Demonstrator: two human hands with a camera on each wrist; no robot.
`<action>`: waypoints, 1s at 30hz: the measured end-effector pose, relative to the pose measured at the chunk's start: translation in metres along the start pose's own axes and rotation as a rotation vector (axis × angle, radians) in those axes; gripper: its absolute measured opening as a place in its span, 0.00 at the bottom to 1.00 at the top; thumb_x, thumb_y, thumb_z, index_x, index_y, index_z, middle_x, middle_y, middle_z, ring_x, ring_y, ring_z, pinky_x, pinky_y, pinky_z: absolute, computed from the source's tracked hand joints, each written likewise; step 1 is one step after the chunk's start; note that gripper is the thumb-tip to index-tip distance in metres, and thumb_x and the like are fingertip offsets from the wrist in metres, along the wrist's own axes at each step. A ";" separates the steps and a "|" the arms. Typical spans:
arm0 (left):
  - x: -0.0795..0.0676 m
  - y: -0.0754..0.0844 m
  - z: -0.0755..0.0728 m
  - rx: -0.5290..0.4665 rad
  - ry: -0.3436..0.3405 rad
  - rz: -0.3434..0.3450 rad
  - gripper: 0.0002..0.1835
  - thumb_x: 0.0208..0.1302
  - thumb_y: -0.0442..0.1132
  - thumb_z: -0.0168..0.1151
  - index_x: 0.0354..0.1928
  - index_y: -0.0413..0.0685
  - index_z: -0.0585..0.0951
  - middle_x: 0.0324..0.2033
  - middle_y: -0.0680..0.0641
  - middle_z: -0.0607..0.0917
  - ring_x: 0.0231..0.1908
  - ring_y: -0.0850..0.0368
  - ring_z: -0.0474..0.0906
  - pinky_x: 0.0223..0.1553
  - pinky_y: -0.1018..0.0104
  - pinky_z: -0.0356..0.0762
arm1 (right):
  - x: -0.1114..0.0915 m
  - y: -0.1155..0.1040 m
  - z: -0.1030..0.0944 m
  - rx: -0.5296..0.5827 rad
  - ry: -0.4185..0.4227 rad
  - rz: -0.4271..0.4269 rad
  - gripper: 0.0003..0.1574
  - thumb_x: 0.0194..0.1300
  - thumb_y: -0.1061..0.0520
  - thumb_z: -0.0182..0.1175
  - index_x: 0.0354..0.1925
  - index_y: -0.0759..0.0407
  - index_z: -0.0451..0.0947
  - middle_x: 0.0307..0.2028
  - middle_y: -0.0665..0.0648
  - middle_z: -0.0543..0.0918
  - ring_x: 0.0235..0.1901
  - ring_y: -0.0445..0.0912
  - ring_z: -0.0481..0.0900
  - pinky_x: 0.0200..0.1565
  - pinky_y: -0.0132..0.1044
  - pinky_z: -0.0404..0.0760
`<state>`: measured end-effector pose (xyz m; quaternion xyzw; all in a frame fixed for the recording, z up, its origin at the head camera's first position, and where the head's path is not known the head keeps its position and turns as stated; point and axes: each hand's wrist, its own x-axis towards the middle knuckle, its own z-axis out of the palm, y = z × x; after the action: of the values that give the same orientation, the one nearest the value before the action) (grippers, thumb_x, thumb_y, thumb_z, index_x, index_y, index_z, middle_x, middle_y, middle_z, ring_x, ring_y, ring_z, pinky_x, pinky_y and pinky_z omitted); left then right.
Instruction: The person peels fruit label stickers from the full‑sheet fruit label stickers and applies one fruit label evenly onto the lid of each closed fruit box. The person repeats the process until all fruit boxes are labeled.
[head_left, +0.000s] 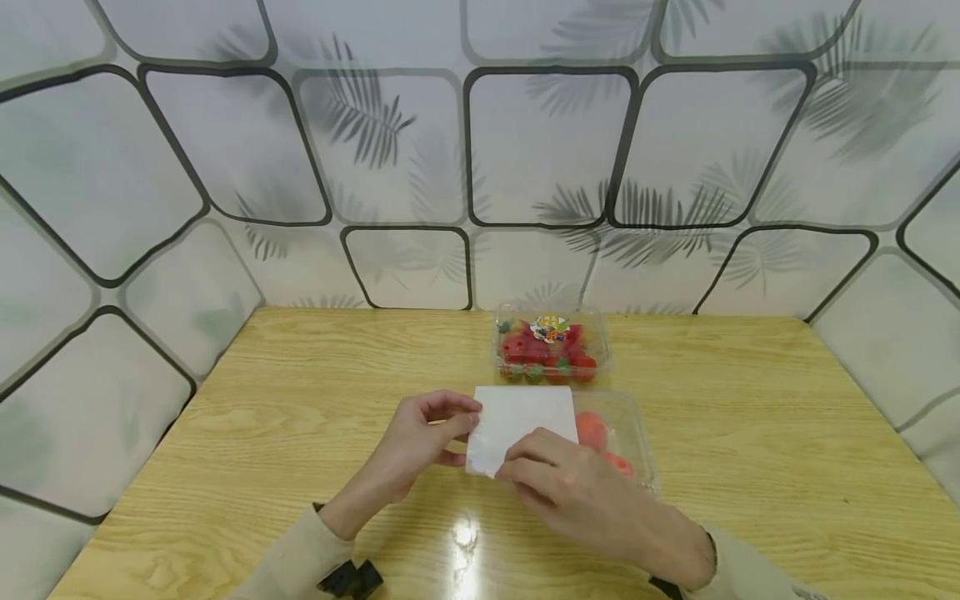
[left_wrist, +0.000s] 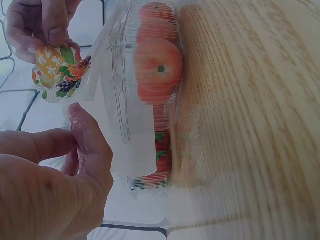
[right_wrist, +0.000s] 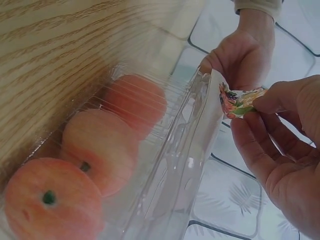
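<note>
My left hand [head_left: 420, 437] pinches the left edge of a white sheet of backing paper [head_left: 521, 417]. A colourful sticker printed with fruit [left_wrist: 60, 72] is partly lifted from that sheet, its far side curling up. Thumb and fingers of my right hand [head_left: 573, 492] pinch the sticker, clearly visible in the right wrist view [right_wrist: 242, 102]. Under and behind the paper stands a clear plastic box [head_left: 637, 417], its lid down, holding several round red-orange fruits [right_wrist: 100, 152] with small green stem ends. The paper hides part of this box in the head view.
Farther back stands another clear box of strawberries [head_left: 517, 348], with a similar fruit sticker [head_left: 550, 328] on its lid. Both boxes stand on a wood-grain table [head_left: 315, 375]. A patterned fabric backdrop [head_left: 405, 267] rises behind the table and along its sides.
</note>
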<state>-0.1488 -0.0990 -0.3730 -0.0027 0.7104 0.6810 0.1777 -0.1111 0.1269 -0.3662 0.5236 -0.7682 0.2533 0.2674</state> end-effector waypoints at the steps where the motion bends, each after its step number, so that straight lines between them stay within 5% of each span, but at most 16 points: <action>1: 0.000 0.000 0.000 0.000 0.002 -0.001 0.11 0.71 0.35 0.64 0.51 0.38 0.84 0.40 0.47 0.85 0.36 0.57 0.83 0.31 0.65 0.86 | 0.000 0.000 0.000 0.001 0.001 -0.002 0.10 0.61 0.68 0.67 0.39 0.55 0.84 0.40 0.48 0.82 0.41 0.38 0.81 0.43 0.21 0.81; 10: -0.001 -0.001 -0.004 0.000 0.011 -0.005 0.12 0.70 0.35 0.64 0.52 0.38 0.84 0.41 0.45 0.84 0.37 0.56 0.84 0.31 0.64 0.87 | 0.001 -0.001 0.001 0.015 0.010 -0.023 0.19 0.76 0.60 0.44 0.39 0.54 0.83 0.41 0.48 0.81 0.41 0.38 0.80 0.43 0.20 0.80; 30: 0.000 -0.005 -0.009 0.007 0.048 -0.015 0.12 0.71 0.34 0.62 0.52 0.38 0.84 0.43 0.43 0.83 0.38 0.55 0.83 0.33 0.62 0.88 | 0.001 -0.002 0.002 0.054 0.013 -0.058 0.18 0.75 0.62 0.45 0.40 0.53 0.82 0.41 0.48 0.82 0.42 0.38 0.81 0.45 0.21 0.80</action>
<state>-0.1497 -0.1086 -0.3776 -0.0239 0.7169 0.6767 0.1659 -0.1099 0.1239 -0.3665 0.5511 -0.7439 0.2695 0.2652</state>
